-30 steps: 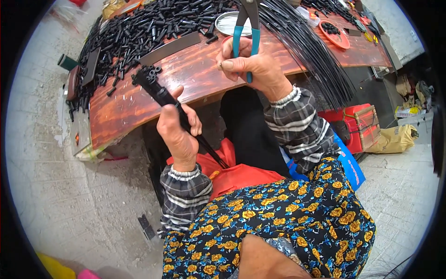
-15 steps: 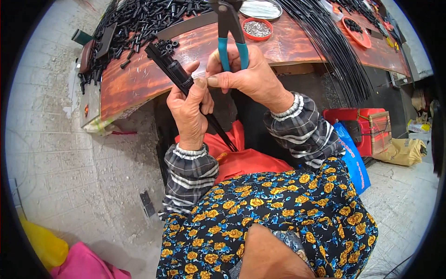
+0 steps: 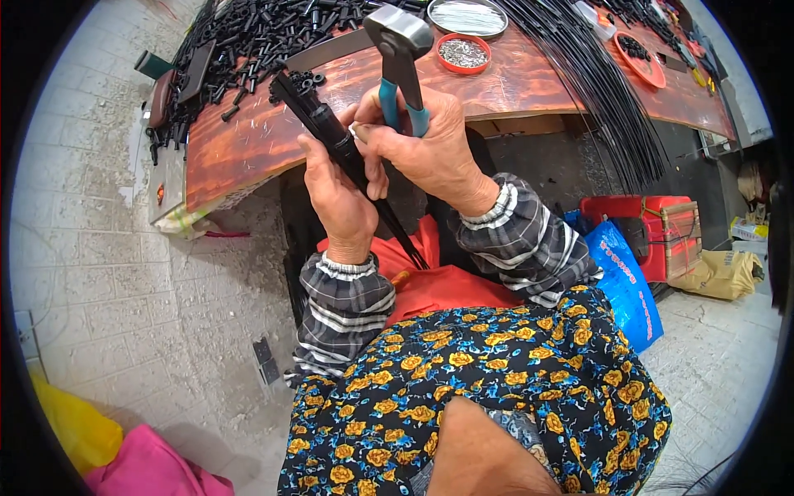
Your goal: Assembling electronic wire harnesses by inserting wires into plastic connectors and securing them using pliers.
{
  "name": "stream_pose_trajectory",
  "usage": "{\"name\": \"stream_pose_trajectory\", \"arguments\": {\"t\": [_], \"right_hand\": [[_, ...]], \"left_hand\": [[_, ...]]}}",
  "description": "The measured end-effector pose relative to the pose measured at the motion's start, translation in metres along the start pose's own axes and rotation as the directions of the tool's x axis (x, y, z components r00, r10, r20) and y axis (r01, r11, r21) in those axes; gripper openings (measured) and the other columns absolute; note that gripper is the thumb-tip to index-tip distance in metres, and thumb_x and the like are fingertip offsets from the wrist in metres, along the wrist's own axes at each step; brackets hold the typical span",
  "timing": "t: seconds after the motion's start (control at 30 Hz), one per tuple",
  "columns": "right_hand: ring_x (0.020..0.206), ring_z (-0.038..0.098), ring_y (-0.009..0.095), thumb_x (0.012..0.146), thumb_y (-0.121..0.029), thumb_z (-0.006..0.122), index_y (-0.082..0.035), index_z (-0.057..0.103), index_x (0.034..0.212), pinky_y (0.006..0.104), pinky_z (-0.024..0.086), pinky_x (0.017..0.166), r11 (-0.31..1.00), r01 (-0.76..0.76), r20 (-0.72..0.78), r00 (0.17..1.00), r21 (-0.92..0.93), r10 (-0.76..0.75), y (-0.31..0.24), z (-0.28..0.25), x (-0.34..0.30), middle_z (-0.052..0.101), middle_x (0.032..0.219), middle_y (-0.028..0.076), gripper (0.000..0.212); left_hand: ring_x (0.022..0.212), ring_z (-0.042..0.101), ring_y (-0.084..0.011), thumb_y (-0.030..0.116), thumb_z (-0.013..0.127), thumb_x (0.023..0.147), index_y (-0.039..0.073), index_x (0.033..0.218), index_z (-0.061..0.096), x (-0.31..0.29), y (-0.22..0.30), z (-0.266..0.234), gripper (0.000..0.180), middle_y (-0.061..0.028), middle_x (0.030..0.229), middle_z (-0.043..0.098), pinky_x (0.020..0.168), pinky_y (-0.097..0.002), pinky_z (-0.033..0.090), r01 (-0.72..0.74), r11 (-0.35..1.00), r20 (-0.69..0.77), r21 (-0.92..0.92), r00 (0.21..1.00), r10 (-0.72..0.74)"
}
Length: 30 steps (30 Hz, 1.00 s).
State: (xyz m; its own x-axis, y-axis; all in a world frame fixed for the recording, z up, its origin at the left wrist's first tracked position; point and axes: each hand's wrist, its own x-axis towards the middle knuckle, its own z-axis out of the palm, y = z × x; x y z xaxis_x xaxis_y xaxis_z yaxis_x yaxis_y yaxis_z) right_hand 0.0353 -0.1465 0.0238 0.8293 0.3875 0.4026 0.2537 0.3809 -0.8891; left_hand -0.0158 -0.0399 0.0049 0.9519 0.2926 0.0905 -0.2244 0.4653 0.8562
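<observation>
My left hand (image 3: 341, 202) is closed around a folded black umbrella frame (image 3: 330, 128), a bundle of thin ribs with a plastic collar. Its upper end leans toward the left of the table, and its lower end reaches down to the red cloth (image 3: 451, 285) on my lap. End-cutting pliers (image 3: 401, 37) with teal handles sit in my right hand (image 3: 434, 149), jaws pointing up and away from the frame. Right thumb and fingertips press together against the collar's side. A tiny pale bit shows at those fingertips, too small to name.
On the wooden table (image 3: 248, 157) lie a heap of black plastic parts (image 3: 273, 41), a red dish of small metal pieces (image 3: 464, 54), a tray of pale rods (image 3: 468, 16) and long black ribs (image 3: 608, 107) overhanging the edge. A red box (image 3: 653, 217) and blue bag (image 3: 622, 281) stand right.
My right hand has moved left against the frame, and the pliers have come lower, so their jaws show fully. My left thumb has lifted off the frame's near side.
</observation>
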Motion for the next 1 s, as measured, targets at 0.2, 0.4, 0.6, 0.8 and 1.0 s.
{"name": "stream_pose_trajectory", "arguments": {"t": [0.2,0.4,0.6,0.8,1.0], "right_hand": [[0.05,0.06,0.013,0.083,0.005,0.06,0.006,0.06,0.091,0.0249,0.05,0.044,0.994,-0.068,-0.022,0.997,0.086,0.07,0.003,0.004,-0.007,0.062,0.07,0.008,0.008],[0.05,0.06,0.015,0.083,0.005,0.06,0.006,0.059,0.09,0.026,0.05,0.042,0.978,-0.109,-0.038,0.992,0.177,0.117,0.0,0.009,-0.011,0.06,0.066,0.008,0.007],[0.049,0.06,0.015,0.084,0.005,0.059,0.006,0.059,0.088,0.0259,0.05,0.041,0.975,-0.114,-0.062,0.99,0.193,0.129,-0.004,0.007,-0.009,0.06,0.065,0.009,0.004],[0.049,0.06,0.015,0.084,0.005,0.06,0.006,0.059,0.088,0.0261,0.05,0.041,0.983,-0.109,-0.059,0.991,0.146,0.119,-0.001,0.006,-0.009,0.06,0.064,0.009,0.004],[0.048,0.059,0.015,0.083,0.005,0.061,0.006,0.06,0.088,0.0264,0.05,0.04,0.98,-0.116,-0.078,0.988,0.161,0.13,-0.003,0.007,-0.008,0.06,0.064,0.009,0.005]], "left_hand": [[0.044,0.04,-0.008,0.061,0.027,0.096,-0.004,0.121,0.051,-0.001,-0.002,-0.001,0.073,-0.0002,0.06,0.046,0.039,-0.0222,0.031,0.011,1.0,-0.035,-0.004,0.999,-0.011],[0.044,0.04,-0.008,0.062,0.028,0.096,-0.004,0.12,0.051,-0.002,0.001,-0.001,0.074,-0.0003,0.058,0.046,0.039,-0.0222,0.031,-0.006,1.0,-0.069,0.011,0.998,0.007],[0.043,0.039,-0.0082,0.062,0.029,0.096,-0.005,0.119,0.051,0.002,-0.003,-0.007,0.074,-0.0008,0.057,0.047,0.038,-0.0224,0.03,0.017,1.0,-0.002,-0.026,1.0,-0.017],[0.043,0.04,-0.0083,0.061,0.03,0.096,-0.006,0.118,0.052,0.001,-0.004,-0.003,0.073,-0.0008,0.058,0.047,0.038,-0.0222,0.031,0.007,1.0,-0.051,-0.006,0.999,-0.007],[0.044,0.041,-0.0081,0.06,0.03,0.096,-0.005,0.116,0.054,0.001,-0.004,-0.002,0.072,-0.0009,0.058,0.048,0.038,-0.0223,0.031,0.01,1.0,-0.054,0.001,0.998,-0.01]]}}
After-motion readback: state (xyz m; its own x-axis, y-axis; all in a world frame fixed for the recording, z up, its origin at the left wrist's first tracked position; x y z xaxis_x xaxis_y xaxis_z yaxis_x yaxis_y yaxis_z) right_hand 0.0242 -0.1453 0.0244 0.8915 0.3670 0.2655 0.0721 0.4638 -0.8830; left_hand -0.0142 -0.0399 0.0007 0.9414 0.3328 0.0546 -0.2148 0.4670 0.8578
